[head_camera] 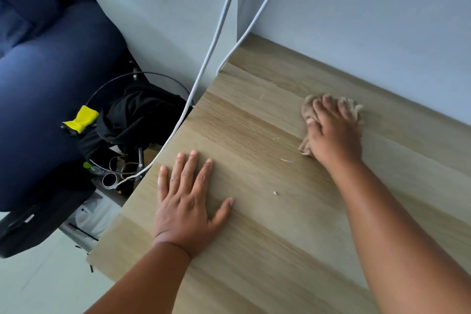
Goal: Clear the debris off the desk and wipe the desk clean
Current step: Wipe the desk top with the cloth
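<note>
The wiping step looks to be in hand: the right hand presses a crumpled tan cloth onto the desk near the back wall, fingers curled over the cloth so it bunches under the palm. The left hand lies flat on the wood with fingers straight and spread, holding nothing, seemingly bracing. A few pale crumbs lie between the two hands, apart from the cloth, so the next move probably calls for dragging the cloth back toward them and sweeping them to the edge. The desk is a light wood-grain top, mostly bare. Two white cables hang down the wall and pass by the desk's left edge. Below that edge sits a wire bin with dark fabric inside, though its contents are hard to make out, and a dark blue chair beside it.
</note>
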A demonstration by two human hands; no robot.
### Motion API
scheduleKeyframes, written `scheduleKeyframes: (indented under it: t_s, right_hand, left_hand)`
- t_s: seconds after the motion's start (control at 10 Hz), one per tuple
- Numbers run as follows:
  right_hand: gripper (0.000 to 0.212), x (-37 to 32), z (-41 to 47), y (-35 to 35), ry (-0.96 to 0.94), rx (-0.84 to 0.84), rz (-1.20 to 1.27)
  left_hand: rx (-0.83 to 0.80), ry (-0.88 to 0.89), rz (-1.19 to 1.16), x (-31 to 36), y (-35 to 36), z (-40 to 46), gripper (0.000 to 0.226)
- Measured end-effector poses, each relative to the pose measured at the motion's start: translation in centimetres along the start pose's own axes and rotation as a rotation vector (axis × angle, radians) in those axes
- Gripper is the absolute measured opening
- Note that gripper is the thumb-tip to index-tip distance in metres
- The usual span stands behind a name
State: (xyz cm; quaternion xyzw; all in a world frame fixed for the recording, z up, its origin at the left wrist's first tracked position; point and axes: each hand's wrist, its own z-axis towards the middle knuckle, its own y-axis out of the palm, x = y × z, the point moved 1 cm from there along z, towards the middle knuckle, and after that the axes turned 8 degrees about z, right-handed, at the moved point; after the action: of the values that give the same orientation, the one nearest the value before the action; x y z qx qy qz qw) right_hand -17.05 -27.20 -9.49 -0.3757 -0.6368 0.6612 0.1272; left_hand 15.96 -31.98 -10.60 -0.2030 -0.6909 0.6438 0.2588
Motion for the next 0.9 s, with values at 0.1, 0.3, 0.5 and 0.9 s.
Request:
scheduleKeyframes:
  t_s: [0.1,0.3,0.5,0.9]
  right_hand:
    - [0.055,-4.7,1.8,1.6,-0.044,-0.056,-0.032]
    - [0.057,-6.5,-5.1,3.0,-0.427,-0.162,-0.057]
    - [0.059,3.6,-7.4,-0.2,-0.267,-0.101,-0.075]
    - [0.055,-8.1,0.5,3.4,-0.071,-0.012,-0.028]
  left_hand:
    - [0.012,-0.003,0.001,0.1,0.0,0.0,0.086]
    - [0.013,0.001,0.006,0.1,0.1,0.0,0.086]
    - [0.018,0.003,-0.009,0.0,0.2,-0.1,0.086]
    - [0.015,0.001,0.003,0.0,0.1,-0.1,0.086]
